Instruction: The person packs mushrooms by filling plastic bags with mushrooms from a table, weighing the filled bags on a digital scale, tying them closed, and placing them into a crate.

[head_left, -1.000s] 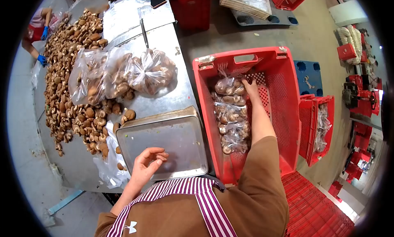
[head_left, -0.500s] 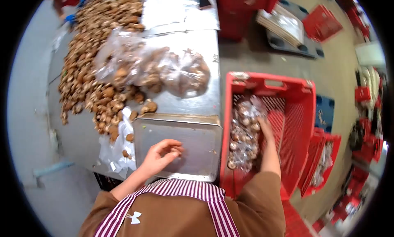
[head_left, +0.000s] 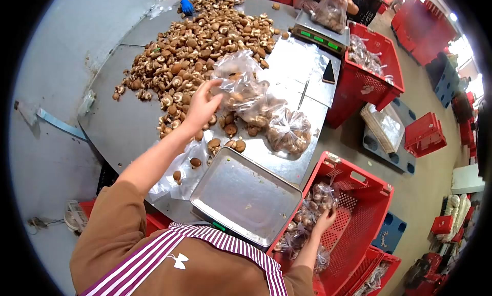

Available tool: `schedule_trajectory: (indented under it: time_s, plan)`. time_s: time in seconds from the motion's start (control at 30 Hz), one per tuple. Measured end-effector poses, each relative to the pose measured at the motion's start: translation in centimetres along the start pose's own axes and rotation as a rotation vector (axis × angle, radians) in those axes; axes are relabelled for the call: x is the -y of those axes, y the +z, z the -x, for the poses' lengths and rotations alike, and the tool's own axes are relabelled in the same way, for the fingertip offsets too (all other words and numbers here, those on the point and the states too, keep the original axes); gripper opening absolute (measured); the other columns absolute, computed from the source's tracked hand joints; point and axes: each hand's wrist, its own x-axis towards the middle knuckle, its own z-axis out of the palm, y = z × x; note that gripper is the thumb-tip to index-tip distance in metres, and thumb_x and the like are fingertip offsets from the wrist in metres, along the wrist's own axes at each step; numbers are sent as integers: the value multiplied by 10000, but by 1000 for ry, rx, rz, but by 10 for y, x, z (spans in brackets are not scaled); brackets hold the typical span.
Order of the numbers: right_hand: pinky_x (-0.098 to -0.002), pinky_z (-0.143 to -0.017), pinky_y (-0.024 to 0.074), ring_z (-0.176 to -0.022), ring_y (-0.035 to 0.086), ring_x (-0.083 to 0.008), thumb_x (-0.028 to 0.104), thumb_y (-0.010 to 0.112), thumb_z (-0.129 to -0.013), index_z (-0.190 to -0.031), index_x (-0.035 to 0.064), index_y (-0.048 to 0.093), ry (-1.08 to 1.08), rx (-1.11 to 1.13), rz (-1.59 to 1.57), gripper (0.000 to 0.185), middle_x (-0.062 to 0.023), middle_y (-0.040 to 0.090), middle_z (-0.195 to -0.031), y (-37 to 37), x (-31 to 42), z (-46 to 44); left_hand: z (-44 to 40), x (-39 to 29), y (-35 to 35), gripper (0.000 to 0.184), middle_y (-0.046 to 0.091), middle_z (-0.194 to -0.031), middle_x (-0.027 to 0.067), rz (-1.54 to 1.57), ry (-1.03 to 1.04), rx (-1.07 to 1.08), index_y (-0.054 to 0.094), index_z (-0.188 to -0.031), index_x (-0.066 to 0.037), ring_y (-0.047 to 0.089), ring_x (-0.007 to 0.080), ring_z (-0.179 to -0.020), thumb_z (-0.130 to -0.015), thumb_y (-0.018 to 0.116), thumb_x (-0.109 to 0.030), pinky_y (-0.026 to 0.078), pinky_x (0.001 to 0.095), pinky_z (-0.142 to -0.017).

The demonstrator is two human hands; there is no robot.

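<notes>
My left hand (head_left: pixel 205 104) is over the left edge of the clear bags of mushrooms (head_left: pixel 243 93), fingers apart and holding nothing. A tied bag of mushrooms (head_left: pixel 288 129) lies at the right end of that row. In the red crate (head_left: pixel 353 229), my right hand (head_left: pixel 324 222) rests against the packed mushroom bags (head_left: pixel 307 214); its fingertips are partly hidden, so its grip is unclear. The metal tray (head_left: pixel 246 196) lies bare on a scale between my arms. A large pile of loose mushrooms (head_left: pixel 189 55) spreads over the metal table (head_left: pixel 115 111).
Across the table are a co-worker's blue-gloved hands (head_left: pixel 186 7). Another person's hand (head_left: pixel 351 6) is by a bag on a second scale (head_left: pixel 320 37). A phone (head_left: pixel 328 71) and pen (head_left: pixel 303 94) lie on the table. A filled red crate (head_left: pixel 376 55) stands at the upper right.
The view has turned toward the table. My left hand has moved from above the tray to the bags on the table. My right hand remains in the crate.
</notes>
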Motion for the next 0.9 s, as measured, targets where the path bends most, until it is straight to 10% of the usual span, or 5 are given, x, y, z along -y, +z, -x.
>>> schedule_trajectory:
  time_s: [0.23,0.3,0.37,0.5,0.9]
  plan:
    - [-339,-884,476,-986,592,-219,116,547,-949,-1161,-59,580,89,-13,-56,278,-134,627,-1106,-74,-2,69,-128,28,43,854,480,-1433,167,-841,579,-92,225,-1536,-97,614,331,-1123,-809,672,-86,501,453,-937]
    - [-375,-896,475,-1019,598,-276,87,527,-924,-1180,-59,590,170,-27,36,301,-166,638,-1126,-97,7,90,-121,1,38,808,630,-1234,167,-1105,19,404,270,-1519,-114,629,335,-1095,-802,637,-55,508,443,-925]
    - [-375,-887,480,-1010,602,-273,79,523,-921,-1184,-56,591,275,-82,53,303,-163,640,-1121,-116,19,108,-109,2,25,555,683,-1113,152,-1185,341,369,491,-1373,-81,659,328,-1009,-832,611,-108,517,465,-856]
    - [-373,-875,489,-989,610,-272,75,519,-919,-1193,-44,600,320,-134,77,309,-165,649,-1092,-153,3,139,-112,-17,9,209,559,-717,-1,-402,-88,189,683,-935,-101,476,86,-624,-965,556,-266,398,264,-550]
    - [-338,-797,502,-883,655,-267,51,560,-925,-1014,-3,669,-245,-82,-126,150,-134,673,-964,-98,175,127,47,-181,-36,309,443,-649,-65,488,231,223,633,-1239,-37,345,20,-511,-1001,525,-201,290,187,-451]
